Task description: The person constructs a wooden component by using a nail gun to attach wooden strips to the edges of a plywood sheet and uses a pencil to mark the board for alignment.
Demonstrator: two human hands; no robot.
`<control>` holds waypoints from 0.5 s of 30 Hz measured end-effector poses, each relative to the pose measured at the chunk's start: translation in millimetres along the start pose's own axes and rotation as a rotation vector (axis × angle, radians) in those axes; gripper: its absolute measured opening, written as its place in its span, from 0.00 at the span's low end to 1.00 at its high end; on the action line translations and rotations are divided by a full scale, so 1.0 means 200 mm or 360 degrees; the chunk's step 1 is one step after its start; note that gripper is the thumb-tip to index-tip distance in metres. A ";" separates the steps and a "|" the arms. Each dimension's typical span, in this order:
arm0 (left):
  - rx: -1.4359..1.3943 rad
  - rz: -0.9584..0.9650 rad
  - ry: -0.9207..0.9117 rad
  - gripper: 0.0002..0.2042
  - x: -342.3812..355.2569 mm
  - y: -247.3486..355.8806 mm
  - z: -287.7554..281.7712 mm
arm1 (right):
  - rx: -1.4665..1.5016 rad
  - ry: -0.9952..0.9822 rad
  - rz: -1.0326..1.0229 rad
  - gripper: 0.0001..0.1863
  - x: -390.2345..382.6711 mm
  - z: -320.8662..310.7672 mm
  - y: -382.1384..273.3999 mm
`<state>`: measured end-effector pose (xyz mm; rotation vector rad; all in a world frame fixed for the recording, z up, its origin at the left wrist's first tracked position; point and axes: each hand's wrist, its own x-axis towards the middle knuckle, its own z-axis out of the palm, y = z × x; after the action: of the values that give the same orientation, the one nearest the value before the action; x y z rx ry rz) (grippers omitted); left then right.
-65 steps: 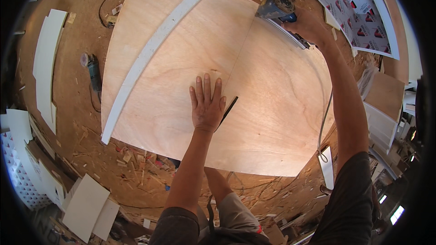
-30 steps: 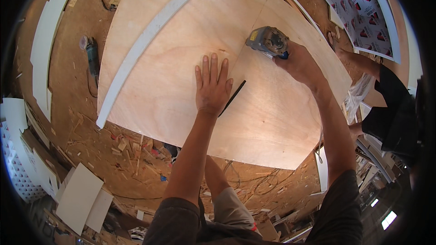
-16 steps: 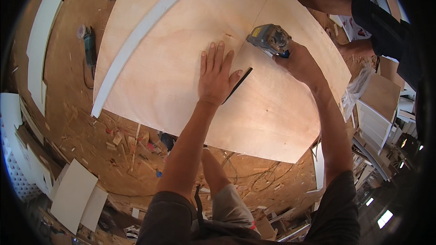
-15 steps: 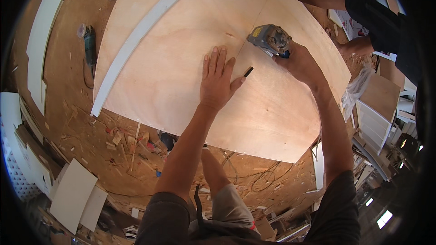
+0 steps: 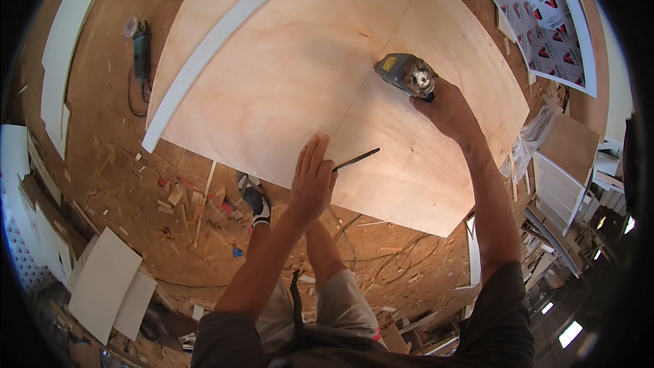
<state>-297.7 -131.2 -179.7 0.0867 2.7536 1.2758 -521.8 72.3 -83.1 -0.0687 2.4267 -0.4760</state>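
A large pale plywood sheet (image 5: 272, 102) lies before me, with a thin dotted line running across it. On its right half my right hand (image 5: 446, 112) is wrapped round the handle of a grey nail gun (image 5: 407, 73) with a yellow label, its nose close to that line. The grip itself is partly hidden by my fingers. My left hand (image 5: 312, 180) is at the sheet's near edge, fingers together and pointing away from me. A thin dark pencil (image 5: 359, 159) sticks out to the right from between its thumb and fingers.
A long pale curved strip (image 5: 204, 54) lies along the sheet's left side. Beyond it, an angle grinder (image 5: 141, 54) rests on the floor. Wood scraps and cables litter the near floor. White panels (image 5: 105, 286) lean at lower left; crumpled clear plastic (image 5: 531, 135) lies at right.
My left hand has drawn back toward me to the near edge, and more of the pencil shows. The nail gun is almost unmoved. Another person's arms have left the upper right.
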 end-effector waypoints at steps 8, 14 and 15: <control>-0.0180 -0.0796 -0.0220 0.06 -0.98 -0.07 -0.39 | 0.0073 -0.0052 -0.0091 0.21 -0.17 0.12 -0.08; -0.0443 -0.1753 -0.0183 0.06 -1.28 -0.02 -0.57 | 0.0111 -0.0118 0.0024 0.21 -0.20 0.14 -0.10; -0.0460 -0.1835 -0.0141 0.06 -1.29 -0.01 -0.58 | 0.0113 -0.0137 0.0004 0.21 -0.22 0.15 -0.10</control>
<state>-55.9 -244.8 -87.5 -1.2071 1.8611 1.1624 -470.5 51.6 -72.4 -0.0546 2.3231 -0.5467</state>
